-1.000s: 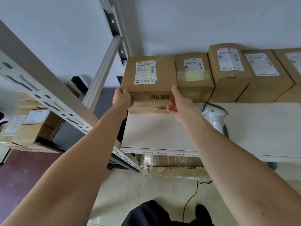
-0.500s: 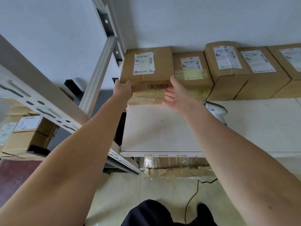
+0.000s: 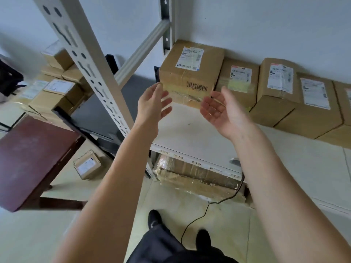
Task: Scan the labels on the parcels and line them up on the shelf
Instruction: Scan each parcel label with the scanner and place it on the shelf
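A brown cardboard parcel (image 3: 191,73) with a white label on top and a barcode on its front stands at the left end of the white shelf (image 3: 190,133), against the wall. Several more labelled parcels (image 3: 277,92) line up to its right. My left hand (image 3: 153,103) hovers open just in front of the parcel's left corner, apart from it. On the other side my right hand (image 3: 222,109) is open, palm up, a little in front of the parcel's right corner. The scanner is hidden behind my right forearm; only its cable (image 3: 207,205) shows on the floor.
A slotted shelf upright (image 3: 91,59) slants across the left. Beyond it a pile of parcels (image 3: 55,92) sits low down, with a dark red table (image 3: 32,158) and a small parcel (image 3: 88,165) on the floor. A taped box (image 3: 197,179) lies under the shelf.
Both hands have let go of the parcel and drawn back from it, fingers spread. The parcel now rests at the shelf's back. The view has swung left and down.
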